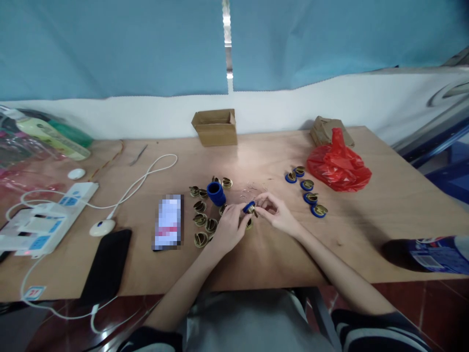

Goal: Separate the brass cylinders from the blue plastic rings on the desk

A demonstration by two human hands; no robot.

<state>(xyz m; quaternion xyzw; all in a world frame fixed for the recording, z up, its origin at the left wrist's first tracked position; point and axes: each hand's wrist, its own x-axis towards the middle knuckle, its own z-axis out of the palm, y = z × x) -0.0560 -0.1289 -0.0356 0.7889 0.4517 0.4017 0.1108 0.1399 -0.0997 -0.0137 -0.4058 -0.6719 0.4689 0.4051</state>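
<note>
Between my two hands is a small round brass piece with a blue ring [249, 208]. My left hand [232, 226] pinches its left side, and my right hand [277, 213] has its fingertips closed at its right side. Several brass pieces [200, 219] without blue rings lie left of my left hand. Among them stands a stack of blue rings [216, 193]. Thin curved wires [252, 187] lie just beyond my hands. To the right, several brass pieces with blue rings [311, 198] sit in a loose line.
A cardboard box [215, 128] stands at the back, a red plastic bag [339, 164] at the right. A lit phone [168, 222], black phone [106, 266], power strip [54, 220] and white cables occupy the left. A dark bottle [425, 254] lies at the front right.
</note>
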